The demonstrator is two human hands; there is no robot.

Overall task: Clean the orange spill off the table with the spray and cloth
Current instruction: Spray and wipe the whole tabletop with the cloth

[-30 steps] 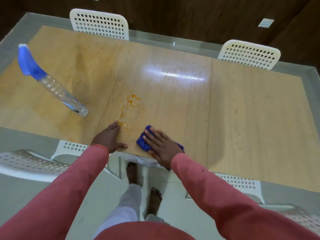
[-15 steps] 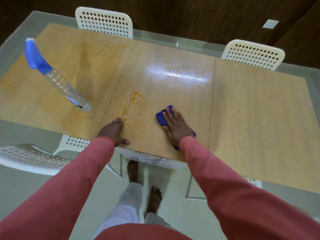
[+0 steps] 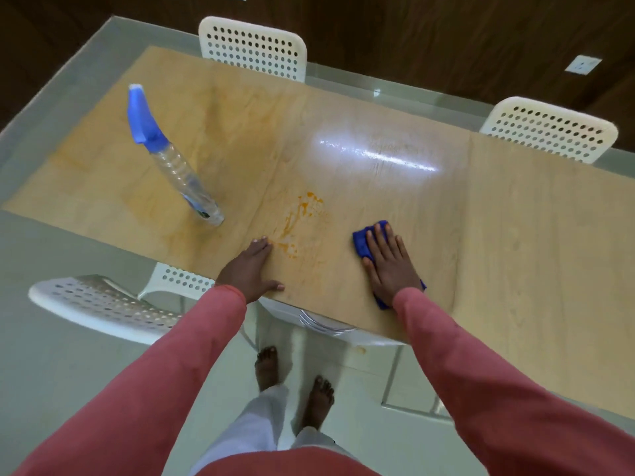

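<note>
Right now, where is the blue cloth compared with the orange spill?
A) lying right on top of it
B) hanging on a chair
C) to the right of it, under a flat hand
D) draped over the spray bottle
C: the right hand presses the blue cloth flat, right of the orange spill.

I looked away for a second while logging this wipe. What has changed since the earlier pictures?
The right hand, pressing flat on the blue cloth, slid it from the near table edge away and rightward. The left hand stayed flat beside the orange spill, which remains; the spray bottle stands untouched.
</note>
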